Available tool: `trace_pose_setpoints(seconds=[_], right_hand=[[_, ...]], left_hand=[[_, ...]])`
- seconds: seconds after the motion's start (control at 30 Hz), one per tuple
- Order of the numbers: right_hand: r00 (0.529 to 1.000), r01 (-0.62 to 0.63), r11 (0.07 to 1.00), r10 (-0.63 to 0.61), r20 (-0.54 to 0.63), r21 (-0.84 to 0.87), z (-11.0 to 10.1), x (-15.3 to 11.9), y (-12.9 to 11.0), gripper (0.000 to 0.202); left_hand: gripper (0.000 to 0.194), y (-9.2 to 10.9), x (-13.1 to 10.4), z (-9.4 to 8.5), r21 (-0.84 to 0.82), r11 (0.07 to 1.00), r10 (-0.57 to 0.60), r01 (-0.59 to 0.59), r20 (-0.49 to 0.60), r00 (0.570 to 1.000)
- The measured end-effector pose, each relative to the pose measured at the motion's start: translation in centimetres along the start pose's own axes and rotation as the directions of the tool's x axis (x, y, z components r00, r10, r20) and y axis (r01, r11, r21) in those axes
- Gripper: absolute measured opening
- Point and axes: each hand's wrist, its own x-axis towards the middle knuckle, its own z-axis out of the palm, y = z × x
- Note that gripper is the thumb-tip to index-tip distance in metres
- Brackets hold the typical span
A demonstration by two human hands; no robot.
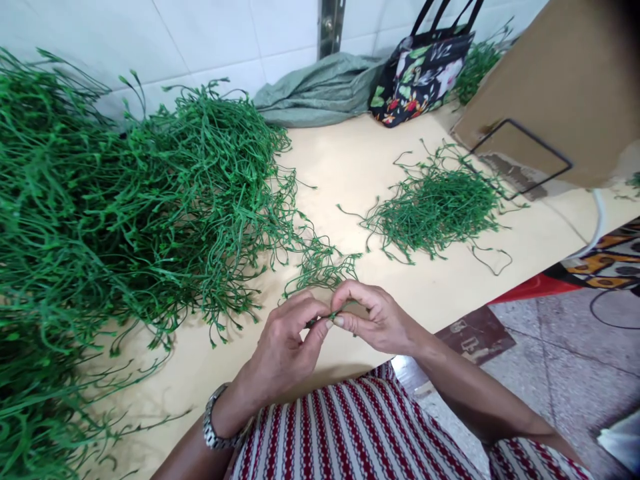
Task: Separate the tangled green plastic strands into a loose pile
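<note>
My left hand [290,333], with a metal watch [216,417] on its wrist, pinches a small green stem piece [334,316] between thumb and forefinger. Meeting it fingertip to fingertip, my right hand [377,317] pinches the same piece; most of it is hidden by the fingers. Just beyond both hands lies a small loose cluster of thin green stems [320,261]. A large heap of these stems [200,193], with little knobby tips, spreads over the left side. Farther right sits a smaller pile of similar stems [435,207].
The pale table [320,160] runs along a tiled wall [215,33]. At the back are a grey-green sack [320,90] and a flowered bag [423,73]. A cardboard sheet [555,93] and a black wire frame [540,140] stand at the right, above the table's edge.
</note>
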Motion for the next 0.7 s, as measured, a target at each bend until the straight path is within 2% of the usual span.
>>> trace_pose_setpoints(seconds=[0.13, 0.23, 0.37, 0.47, 0.53, 0.6, 0.7], right_hand=[[0.992, 0.124, 0.978, -0.123, 0.019, -0.166, 0.1, -0.2, 0.0, 0.002], [0.976, 0.215, 0.918, -0.212, 0.048, -0.334, 0.2, -0.3, 0.0, 0.006], [0.95, 0.279, 0.741, -0.305, 0.064, -0.61, 0.8, -0.5, -0.1, 0.011], [0.942, 0.306, 0.632, -0.308, 0.132, -0.711, 0.8, -0.4, -0.4, 0.016], [0.936, 0.347, 0.637, -0.279, 0.215, -0.688, 0.4, -0.1, -0.4, 0.014], [0.919, 0.387, 0.703, -0.244, 0.308, -0.596, -0.2, 0.1, -0.1, 0.012], [0.885, 0.386, 0.819, -0.199, 0.422, -0.424, -1.2, 0.2, 0.5, 0.011]], left_hand=[[0.014, 0.3, 0.4, -0.2, 0.157, 0.985, 0.061, -0.069, 0.054, 0.997], [0.016, 0.3, 0.6, -0.4, 0.222, 0.974, 0.031, -0.054, 0.107, 0.994], [0.018, 0.0, 0.6, -0.5, 0.326, 0.945, -0.027, -0.023, 0.148, 0.989], [0.021, -0.2, 0.7, -0.4, 0.393, 0.913, 0.046, -0.108, 0.165, 0.985], [0.023, -0.2, 0.9, -0.3, 0.389, 0.894, 0.159, -0.22, 0.184, 0.97], [0.025, -0.3, 1.0, -0.1, 0.351, 0.871, 0.277, -0.343, 0.225, 0.934], [0.025, -0.7, 1.0, 0.0, 0.35, 0.822, 0.375, -0.45, 0.262, 0.889]])
